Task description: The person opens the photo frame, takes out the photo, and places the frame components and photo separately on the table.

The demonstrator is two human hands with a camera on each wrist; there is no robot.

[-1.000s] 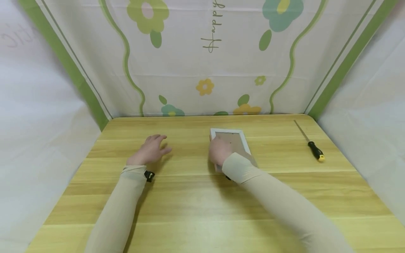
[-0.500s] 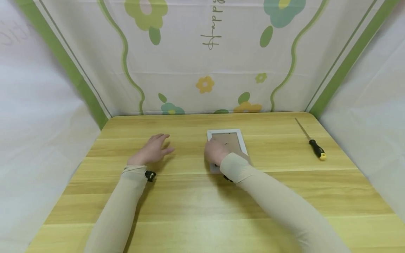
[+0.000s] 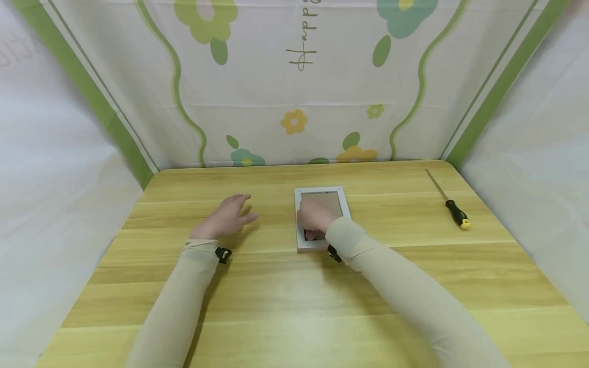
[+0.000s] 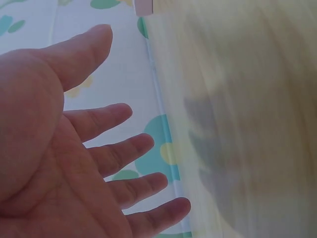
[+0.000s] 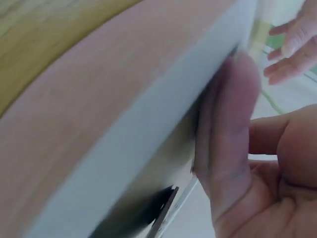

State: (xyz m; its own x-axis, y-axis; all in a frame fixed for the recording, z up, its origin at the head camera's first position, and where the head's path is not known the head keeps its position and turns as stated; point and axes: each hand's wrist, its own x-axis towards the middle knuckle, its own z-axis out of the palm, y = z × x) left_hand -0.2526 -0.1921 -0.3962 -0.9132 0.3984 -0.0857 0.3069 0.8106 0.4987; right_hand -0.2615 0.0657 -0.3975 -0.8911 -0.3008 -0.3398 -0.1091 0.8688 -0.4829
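A white picture frame (image 3: 346, 204) lies back side up on the table (image 3: 257, 296), its brown backing board (image 3: 331, 198) showing. My right hand (image 3: 317, 217) is over the backing with bent fingers. In the right wrist view its fingers (image 5: 233, 124) reach the inner edge of the frame's border (image 5: 119, 144), and a thin dark metal piece (image 5: 163, 213) stands up from the back. I cannot tell whether the fingers pinch something there. My left hand (image 3: 225, 217) is held to the left of the frame, fingers spread, palm bare in the left wrist view.
A screwdriver (image 3: 457, 214) with a black and yellow handle lies on the right side of the table. Behind the table hangs a white cloth (image 3: 253, 92) with flowers, and pale cloth (image 3: 543, 143) also closes off the sides.
The picture frame has shifted slightly left and turned straighter, with my right hand moving along. More of its lower border shows now. My left hand keeps its spread pose.
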